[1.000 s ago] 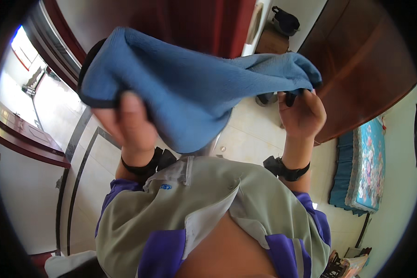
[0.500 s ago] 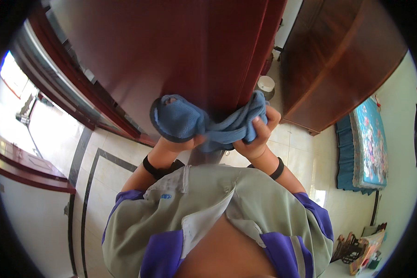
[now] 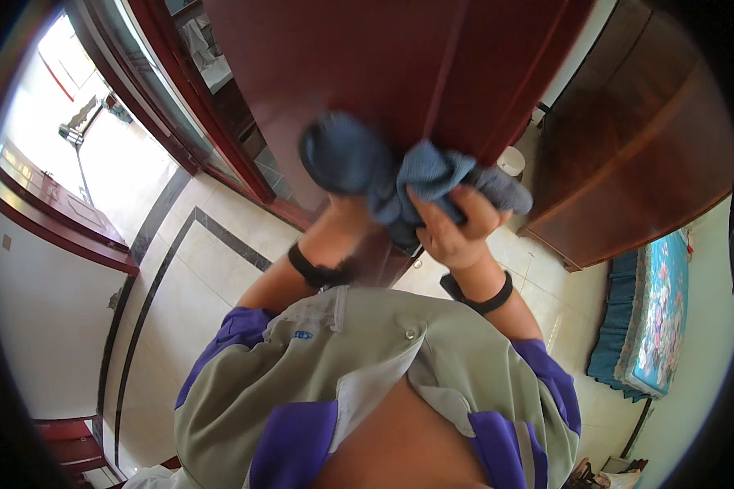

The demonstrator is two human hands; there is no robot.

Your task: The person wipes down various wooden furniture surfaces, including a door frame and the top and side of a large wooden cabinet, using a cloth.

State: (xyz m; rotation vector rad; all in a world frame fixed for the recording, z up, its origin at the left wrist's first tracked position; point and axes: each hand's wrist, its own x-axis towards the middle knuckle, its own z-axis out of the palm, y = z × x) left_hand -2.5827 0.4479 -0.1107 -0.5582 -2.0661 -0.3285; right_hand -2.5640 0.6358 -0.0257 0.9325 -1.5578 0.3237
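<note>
A blue cloth point(image 3: 434, 173), bunched and folded, is gripped in front of a dark red door point(image 3: 367, 65). My right hand point(image 3: 455, 232) closes round its right part, and a greyer end sticks out past the knuckles. At the other end, my left hand point(image 3: 349, 218) holds the cloth from below. A rounded, dark-edged flap of cloth, smeared by motion, hides most of the left fingers. Whether the cloth touches the door surface I cannot tell. Black bands circle both wrists.
A tall brown wooden cabinet point(image 3: 628, 130) stands at the right, with a white bucket point(image 3: 510, 161) beside it. Farther right is a bed with a teal floral cover point(image 3: 662, 314). A dark red door frame point(image 3: 220, 122) rises at the left, above pale floor tiles point(image 3: 196, 285).
The view has turned, so the door and cabinet lie farther right. The cloth is more bunched, with a grey end now showing, and its left part has moved up.
</note>
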